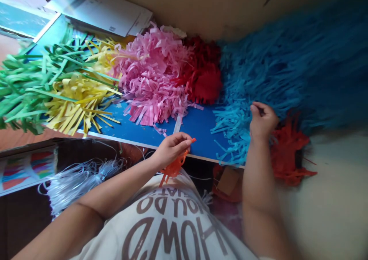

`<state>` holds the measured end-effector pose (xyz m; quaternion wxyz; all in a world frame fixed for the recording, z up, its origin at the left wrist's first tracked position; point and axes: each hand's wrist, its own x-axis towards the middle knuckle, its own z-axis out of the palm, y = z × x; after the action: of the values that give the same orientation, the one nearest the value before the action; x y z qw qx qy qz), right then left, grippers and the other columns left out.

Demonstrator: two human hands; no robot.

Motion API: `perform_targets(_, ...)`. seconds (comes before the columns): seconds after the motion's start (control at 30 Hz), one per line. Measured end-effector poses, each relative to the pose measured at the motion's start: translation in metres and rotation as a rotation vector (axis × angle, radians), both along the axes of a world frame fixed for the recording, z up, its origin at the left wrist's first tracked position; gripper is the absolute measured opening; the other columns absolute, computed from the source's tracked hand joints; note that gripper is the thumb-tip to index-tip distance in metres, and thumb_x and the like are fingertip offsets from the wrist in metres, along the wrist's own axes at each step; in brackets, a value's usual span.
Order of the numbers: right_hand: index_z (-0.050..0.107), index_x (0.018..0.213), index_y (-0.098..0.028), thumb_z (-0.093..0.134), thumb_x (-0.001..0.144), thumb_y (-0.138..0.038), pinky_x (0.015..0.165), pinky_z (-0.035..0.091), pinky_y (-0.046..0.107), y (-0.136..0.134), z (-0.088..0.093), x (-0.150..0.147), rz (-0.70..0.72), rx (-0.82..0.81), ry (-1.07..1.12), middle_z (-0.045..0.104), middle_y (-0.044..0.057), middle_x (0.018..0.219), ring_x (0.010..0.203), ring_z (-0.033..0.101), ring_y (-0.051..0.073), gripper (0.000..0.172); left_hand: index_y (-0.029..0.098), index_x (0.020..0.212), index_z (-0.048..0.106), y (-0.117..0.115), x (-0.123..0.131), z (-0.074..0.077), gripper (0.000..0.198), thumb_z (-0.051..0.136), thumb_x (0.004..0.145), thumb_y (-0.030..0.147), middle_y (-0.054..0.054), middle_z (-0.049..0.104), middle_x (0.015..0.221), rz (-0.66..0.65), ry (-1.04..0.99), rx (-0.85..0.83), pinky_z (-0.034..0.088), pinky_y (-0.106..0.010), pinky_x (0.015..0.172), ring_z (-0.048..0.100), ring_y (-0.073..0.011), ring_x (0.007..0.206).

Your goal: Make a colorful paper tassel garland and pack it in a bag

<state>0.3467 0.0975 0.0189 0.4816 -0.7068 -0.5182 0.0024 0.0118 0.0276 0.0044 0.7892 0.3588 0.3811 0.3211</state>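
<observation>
My left hand (171, 150) pinches a bunch of orange paper fringe (174, 168) above the near edge of a blue board (195, 129). My right hand (263, 122) has its fingers closed in a mass of shaggy blue paper fringe (276, 68). Just right of that wrist lies a red-orange paper fringe (287, 152). Along the board, heaped fringes of pink (152, 76), dark red (201, 72), yellow (77, 106) and green (25, 83) paper sit side by side, their strips overlapping.
A tangle of silvery strands (80, 185) lies below the board on the left, beside a striped, multicoloured sheet (25, 168). A brown cardboard piece (228, 180) sits near my body. White paper packaging (100, 10) lies beyond the fringes, and a beige surface (324, 183) spreads right.
</observation>
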Motion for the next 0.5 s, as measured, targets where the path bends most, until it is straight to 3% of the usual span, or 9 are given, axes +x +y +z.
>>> perform_targets(0.07, 0.077, 0.1, -0.009, 0.07, 0.083, -0.021, 0.072, 0.054, 0.033, -0.023, 0.004, -0.023, -0.077, 0.088, 0.148, 0.074, 0.013, 0.086, 0.074, 0.069, 0.019, 0.022, 0.015, 0.085, 0.062, 0.001, 0.0, 0.002, 0.046, 0.077, 0.077, 0.057, 0.002, 0.059, 0.067, 0.018, 0.021, 0.018, 0.035, -0.016, 0.05, 0.048, -0.0051, 0.054)
perform_targets(0.13, 0.077, 0.094, -0.014, 0.073, 0.084, -0.029, 0.067, 0.053, 0.03, -0.055, 0.005, -0.062, -0.023, 0.089, 0.233, 0.074, 0.009, 0.084, 0.069, 0.068, 0.016, 0.018, 0.015, 0.084, 0.063, 0.001, -0.001, 0.004, 0.045, 0.076, 0.078, 0.057, 0.003, 0.059, 0.066, 0.022, 0.047, 0.062, 0.034, -0.017, 0.049, 0.046, -0.0048, 0.052)
perform_targets(0.23, 0.076, 0.086, -0.02, 0.078, 0.082, -0.032, 0.06, 0.054, 0.026, -0.104, -0.001, -0.131, 0.317, -0.15, 0.582, 0.074, 0.004, 0.091, 0.071, 0.07, 0.016, 0.013, 0.014, 0.085, 0.067, -0.001, -0.002, 0.008, 0.041, 0.072, 0.084, 0.054, 0.001, 0.061, 0.067, 0.008, 0.126, 0.217, 0.036, -0.017, 0.048, 0.046, -0.0056, 0.051)
perform_targets(0.3, 0.076, 0.092, -0.022, 0.079, 0.08, -0.033, 0.065, 0.058, 0.028, -0.125, -0.008, -0.167, 0.334, -0.214, 0.782, 0.075, 0.002, 0.087, 0.073, 0.071, 0.016, 0.016, 0.014, 0.086, 0.069, -0.002, -0.003, 0.008, 0.036, 0.07, 0.087, 0.05, -0.001, 0.065, 0.071, 0.01, 0.204, 0.365, 0.04, -0.018, 0.052, 0.052, -0.0076, 0.056)
perform_targets(0.4, 0.076, 0.095, -0.023, 0.082, 0.077, -0.033, 0.071, 0.058, 0.027, -0.135, -0.02, -0.191, 0.258, -0.189, 0.92, 0.075, 0.0, 0.079, 0.072, 0.07, 0.015, 0.022, 0.015, 0.086, 0.071, -0.004, -0.005, 0.007, 0.027, 0.066, 0.092, 0.04, -0.002, 0.068, 0.073, 0.017, 0.318, 0.572, 0.043, -0.018, 0.058, 0.057, -0.0088, 0.061)
perform_targets(0.5, 0.075, 0.093, -0.023, 0.083, 0.076, -0.032, 0.069, 0.057, 0.025, -0.135, -0.026, -0.191, 0.227, -0.154, 0.94, 0.074, -0.001, 0.078, 0.071, 0.069, 0.013, 0.022, 0.015, 0.088, 0.072, -0.004, -0.008, 0.006, 0.018, 0.066, 0.093, 0.031, -0.003, 0.071, 0.076, 0.026, 0.377, 0.754, 0.045, -0.018, 0.063, 0.061, -0.0095, 0.067)
